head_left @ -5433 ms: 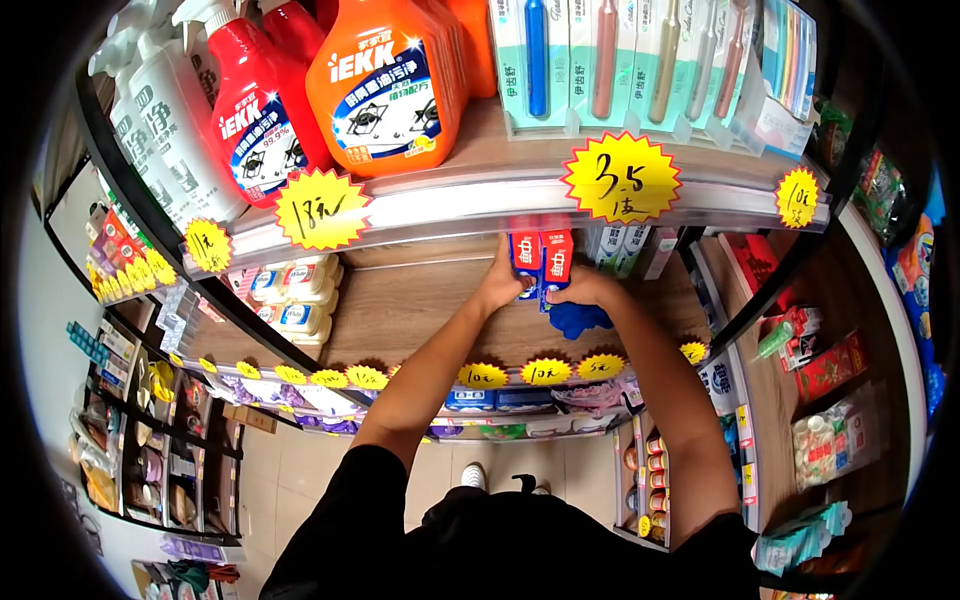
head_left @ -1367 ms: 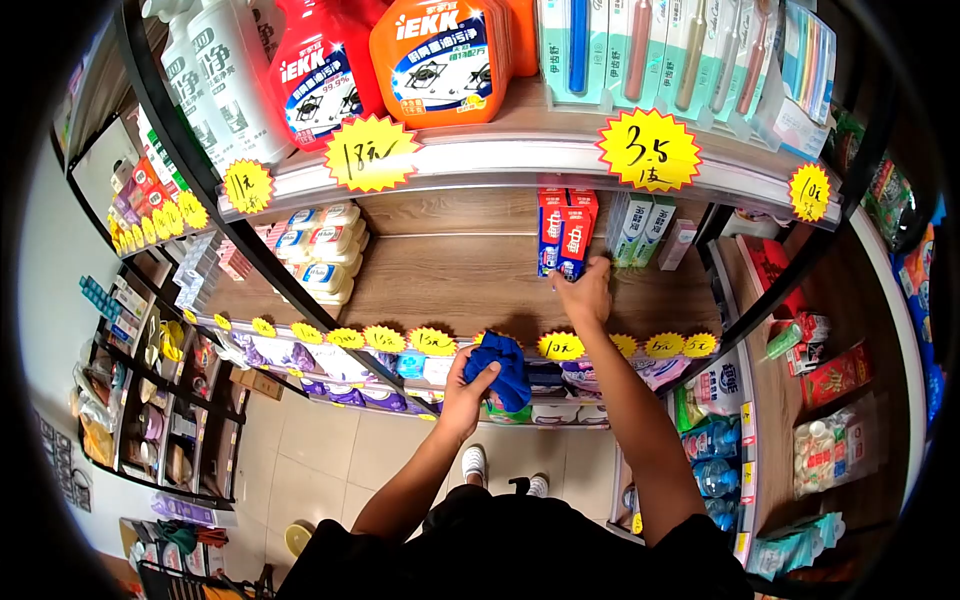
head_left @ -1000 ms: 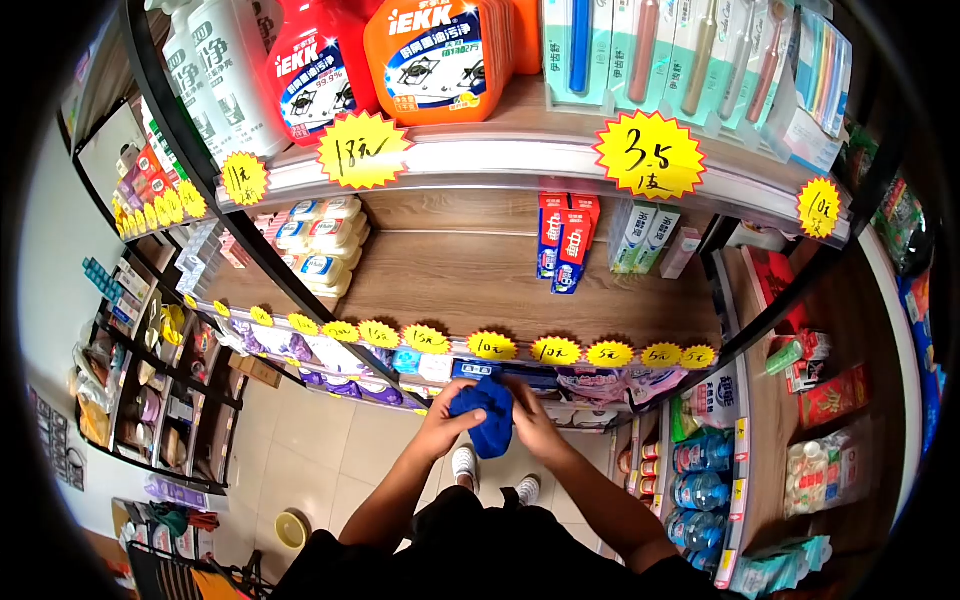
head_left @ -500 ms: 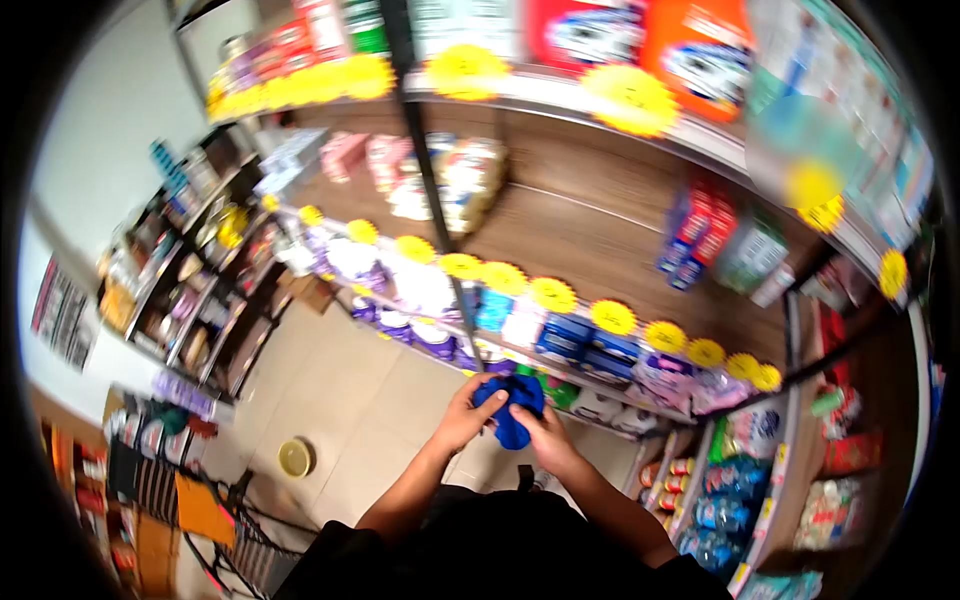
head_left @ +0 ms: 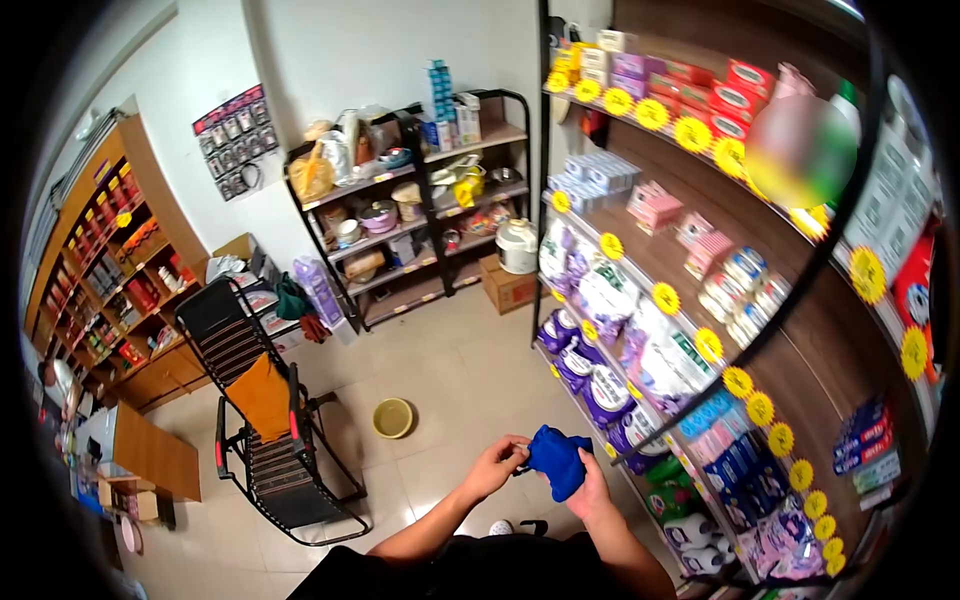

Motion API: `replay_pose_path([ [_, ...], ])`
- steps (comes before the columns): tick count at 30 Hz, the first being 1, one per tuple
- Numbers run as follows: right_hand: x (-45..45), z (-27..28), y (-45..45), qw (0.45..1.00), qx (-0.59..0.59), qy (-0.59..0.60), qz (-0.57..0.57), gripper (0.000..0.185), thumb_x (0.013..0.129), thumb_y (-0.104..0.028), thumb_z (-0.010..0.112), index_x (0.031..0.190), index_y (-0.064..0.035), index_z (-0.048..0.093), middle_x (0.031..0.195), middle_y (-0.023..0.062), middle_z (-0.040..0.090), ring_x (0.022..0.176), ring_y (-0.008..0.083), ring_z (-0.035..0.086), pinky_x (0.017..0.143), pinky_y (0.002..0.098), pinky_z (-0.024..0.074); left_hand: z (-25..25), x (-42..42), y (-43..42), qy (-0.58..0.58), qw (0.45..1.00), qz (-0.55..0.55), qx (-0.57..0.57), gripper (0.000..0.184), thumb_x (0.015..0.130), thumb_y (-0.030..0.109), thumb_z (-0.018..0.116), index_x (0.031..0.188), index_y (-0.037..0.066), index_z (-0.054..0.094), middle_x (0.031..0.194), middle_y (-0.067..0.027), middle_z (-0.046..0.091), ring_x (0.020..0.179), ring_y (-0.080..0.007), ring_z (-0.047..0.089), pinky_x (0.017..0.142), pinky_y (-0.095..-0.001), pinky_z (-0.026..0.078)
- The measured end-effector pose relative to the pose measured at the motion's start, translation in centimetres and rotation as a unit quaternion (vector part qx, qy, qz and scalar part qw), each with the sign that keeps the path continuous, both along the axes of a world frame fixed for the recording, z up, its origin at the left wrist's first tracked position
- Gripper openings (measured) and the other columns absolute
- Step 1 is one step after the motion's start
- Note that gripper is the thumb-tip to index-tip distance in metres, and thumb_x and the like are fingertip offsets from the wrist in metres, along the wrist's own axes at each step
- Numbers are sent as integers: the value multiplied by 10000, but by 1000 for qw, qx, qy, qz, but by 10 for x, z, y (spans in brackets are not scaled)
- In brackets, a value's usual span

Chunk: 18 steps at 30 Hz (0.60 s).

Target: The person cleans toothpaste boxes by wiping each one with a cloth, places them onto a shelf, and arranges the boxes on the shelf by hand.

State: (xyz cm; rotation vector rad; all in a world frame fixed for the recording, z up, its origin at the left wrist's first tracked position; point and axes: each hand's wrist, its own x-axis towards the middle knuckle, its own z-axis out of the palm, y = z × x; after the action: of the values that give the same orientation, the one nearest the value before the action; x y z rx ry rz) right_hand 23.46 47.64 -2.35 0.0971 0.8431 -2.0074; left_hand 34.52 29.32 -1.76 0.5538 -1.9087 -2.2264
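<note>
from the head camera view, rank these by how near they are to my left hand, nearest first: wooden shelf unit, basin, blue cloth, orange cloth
From the left hand:
1. Blue cloth, just to its right
2. Basin, ahead-left on the floor
3. Orange cloth, farther left on the recliner
4. Wooden shelf unit, far left

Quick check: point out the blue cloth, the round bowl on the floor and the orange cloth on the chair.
Blue cloth (head_left: 560, 463): head view, middle of its bunched front.
Round bowl (head_left: 392, 419): head view, its bare inside.
Orange cloth (head_left: 262, 398): head view, middle of its upper face.
</note>
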Motion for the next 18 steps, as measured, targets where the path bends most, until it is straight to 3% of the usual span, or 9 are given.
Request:
replay_pose_path([
  [2, 6, 14, -41, 994, -79, -47, 62, 533, 1003, -397, 508, 1398, -38, 486, 1414, 146, 544, 1297, 296, 532, 1108, 530, 404, -1, 12, -28, -1, 1000, 26, 0, 282, 991, 160, 628, 1251, 52, 614, 954, -27, 654, 894, -118, 603, 799, -284, 509],
  [4, 4, 16, -78, 992, -74, -37, 98, 564, 1004, -405, 488, 1435, -42, 454, 1476, 160, 485, 1346, 315, 489, 1135, 584, 363, -1, 17, -53, 10, 996, 61, -58, 295, 978, 166, 648, 1245, 46, 618, 951, -33, 658, 893, -124, 604, 810, -291, 510],
  [6, 1, 20, -114, 977, -127, -76, 151, 583, 1001, -414, 493, 1447, -41, 446, 1486, 161, 480, 1349, 316, 488, 1130, 579, 374, -8, 17, -78, -5, 992, 98, -78, 302, 955, 180, 681, 1222, 47, 633, 950, -50, 666, 891, -135, 609, 804, -295, 507],
  [10, -27, 7, -177, 970, -93, -92, 205, 592, 996, -425, 501, 1437, -32, 459, 1421, 155, 544, 1283, 309, 541, 1087, 544, 428, -19, 2, -133, -11, 974, 158, -161, 238, 926, 197, 721, 1115, 56, 692, 939, -70, 658, 851, -156, 601, 775, -308, 502],
  [11, -40, 0, -192, 965, -93, -96, 224, 587, 995, -429, 510, 1418, -23, 473, 1378, 162, 574, 1227, 309, 574, 1025, 509, 479, -19, -5, -150, -16, 968, 164, -192, 210, 915, 200, 737, 1068, 57, 713, 933, -74, 652, 836, -160, 595, 766, -312, 500],
  [14, -77, -21, -247, 965, -64, -103, 234, 588, 995, -436, 519, 1406, -17, 479, 1340, 172, 595, 1151, 314, 611, 962, 483, 508, -29, -31, -204, -29, 963, 168, -209, 176, 897, 195, 761, 996, 53, 730, 931, -73, 641, 827, -163, 583, 771, -310, 499],
  [15, -90, -24, -267, 963, -65, -103, 241, 581, 997, -437, 522, 1395, -15, 485, 1290, 175, 620, 1077, 318, 637, 889, 455, 531, -28, -43, -222, -27, 967, 177, -181, 173, 897, 190, 766, 963, 34, 729, 902, -60, 649, 800, -136, 590, 739, -299, 501],
  [18, -134, -35, -335, 959, -64, -119, 247, 552, 1003, -427, 521, 1376, -21, 500, 1258, 165, 635, 1034, 302, 645, 822, 423, 547, -42, -86, -279, -41, 977, 176, -112, 174, 919, 188, 749, 955, 21, 716, 839, -38, 657, 747, -103, 591, 689, -276, 496],
])
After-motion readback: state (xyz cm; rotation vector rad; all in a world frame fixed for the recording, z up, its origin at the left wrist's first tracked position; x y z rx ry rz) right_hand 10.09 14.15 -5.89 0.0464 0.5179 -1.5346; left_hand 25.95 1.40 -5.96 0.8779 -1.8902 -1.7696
